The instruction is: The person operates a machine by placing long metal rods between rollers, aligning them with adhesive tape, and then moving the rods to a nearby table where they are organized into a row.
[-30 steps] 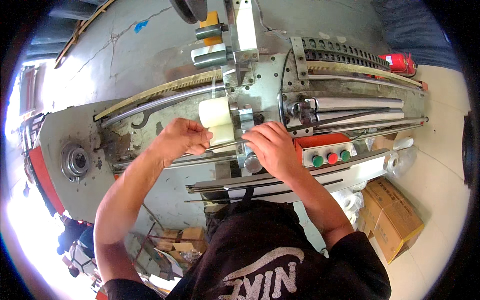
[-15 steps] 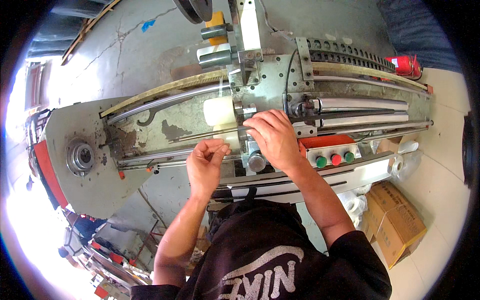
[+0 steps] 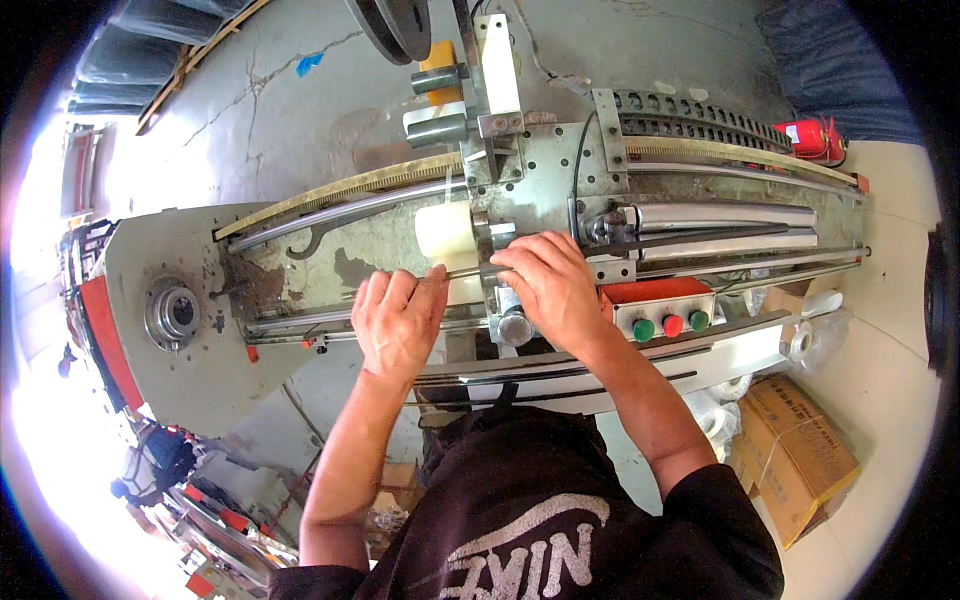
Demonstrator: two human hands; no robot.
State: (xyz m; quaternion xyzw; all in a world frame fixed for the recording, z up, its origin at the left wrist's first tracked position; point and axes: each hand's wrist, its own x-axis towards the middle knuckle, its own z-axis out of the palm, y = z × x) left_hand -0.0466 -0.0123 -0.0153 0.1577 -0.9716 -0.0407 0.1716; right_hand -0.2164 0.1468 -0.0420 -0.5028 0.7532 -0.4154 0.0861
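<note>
A thin metal rod (image 3: 466, 273) lies crosswise between the hands, just on the person's side of the white roll (image 3: 445, 230). The left hand (image 3: 395, 322), knuckles up, pinches it close to the roll's near edge; the right hand (image 3: 550, 287), fingers curled over, holds it just right of the roll. The left hand's fingertips are the nearer to the roll.

The rod's long axis runs mostly left to right, with its left end, which shows past the left hand, tilted slightly toward the person. Well right of the roll, a dark strip (image 3: 690, 240) extends from behind the right hand along a similar line; whether it joins the rod is hidden. A control box (image 3: 655, 305) with three buttons sits right of the roll, nearer the person.
</note>
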